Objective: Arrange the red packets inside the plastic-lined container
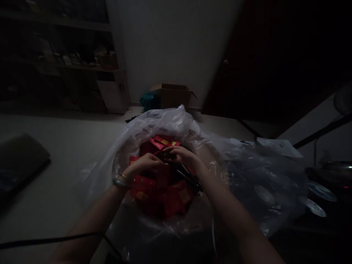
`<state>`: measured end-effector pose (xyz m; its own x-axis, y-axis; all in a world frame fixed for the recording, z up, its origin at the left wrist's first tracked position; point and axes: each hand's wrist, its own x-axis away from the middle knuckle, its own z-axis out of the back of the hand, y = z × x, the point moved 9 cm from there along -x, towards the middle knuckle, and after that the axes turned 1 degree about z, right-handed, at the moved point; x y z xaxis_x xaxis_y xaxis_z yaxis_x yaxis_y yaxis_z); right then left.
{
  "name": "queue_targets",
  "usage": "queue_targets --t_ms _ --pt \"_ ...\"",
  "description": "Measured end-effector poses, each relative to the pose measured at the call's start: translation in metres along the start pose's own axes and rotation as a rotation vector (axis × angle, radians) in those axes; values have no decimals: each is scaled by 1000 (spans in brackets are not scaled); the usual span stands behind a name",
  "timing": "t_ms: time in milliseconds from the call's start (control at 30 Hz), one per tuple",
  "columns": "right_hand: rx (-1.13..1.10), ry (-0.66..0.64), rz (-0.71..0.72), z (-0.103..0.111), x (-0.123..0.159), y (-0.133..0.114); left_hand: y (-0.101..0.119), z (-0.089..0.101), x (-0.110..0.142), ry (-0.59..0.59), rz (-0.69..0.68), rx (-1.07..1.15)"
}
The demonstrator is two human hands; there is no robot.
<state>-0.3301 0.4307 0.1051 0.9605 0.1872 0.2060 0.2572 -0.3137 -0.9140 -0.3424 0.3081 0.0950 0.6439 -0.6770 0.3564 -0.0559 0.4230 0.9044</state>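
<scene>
In a dim room, a clear plastic bag lies open in front of me, filled with several red packets with gold labels. My left hand, with a pale bangle at the wrist, and my right hand meet over the packets. Both have their fingers closed on a small dark object held between them. What that object is I cannot make out. A dark tool-like thing with long handles lies below my right wrist, on the packets.
An open cardboard box and a teal bag stand by the far wall. Shelves fill the left background. A dark flat object lies at left. Papers and round discs are at right. A black cable crosses my left forearm.
</scene>
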Motion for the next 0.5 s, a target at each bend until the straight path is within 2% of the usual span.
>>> queue_targets --t_ms 133,233,500 --pt "44 44 41 2 5 -29 29 7 -7 46 -123 -17" --pt "124 57 61 4 8 -43 35 3 -17 44 -157 -65" --pt "439 132 -63 9 6 -37 39 -12 -36 -50 -194 -99"
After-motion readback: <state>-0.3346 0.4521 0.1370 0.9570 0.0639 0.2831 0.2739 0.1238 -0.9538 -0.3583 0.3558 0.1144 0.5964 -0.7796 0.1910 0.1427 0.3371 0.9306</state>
